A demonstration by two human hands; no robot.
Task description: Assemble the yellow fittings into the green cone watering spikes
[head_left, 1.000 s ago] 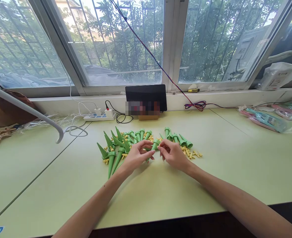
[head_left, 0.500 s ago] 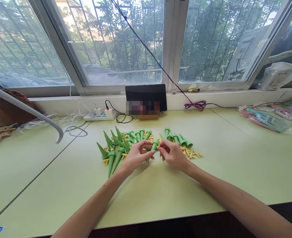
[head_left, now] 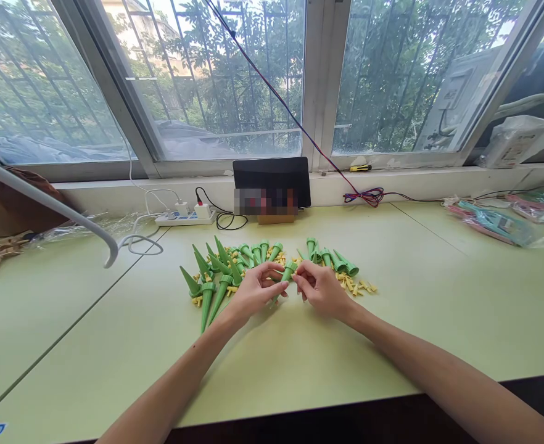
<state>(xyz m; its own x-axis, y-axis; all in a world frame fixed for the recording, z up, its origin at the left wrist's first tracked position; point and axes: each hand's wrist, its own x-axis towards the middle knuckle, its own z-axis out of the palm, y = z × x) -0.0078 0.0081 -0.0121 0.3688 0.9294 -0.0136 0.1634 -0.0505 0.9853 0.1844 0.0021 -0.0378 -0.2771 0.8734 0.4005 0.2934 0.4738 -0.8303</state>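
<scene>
Left hand and right hand have barely moved since earlier: one green spike sits in the left's curled fingers above the counter, the right's bend in beside its cap, hold too small to tell; two other spikes lie foremost

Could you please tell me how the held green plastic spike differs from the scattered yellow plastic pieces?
The green tapered plastic spike is much larger than any of the small yellow plastic pieces. The spike is green, the pieces yellow. The left hand holds the spike at a tilt, while the pieces lie on the pale green tabletop. Both look plastic.
</scene>
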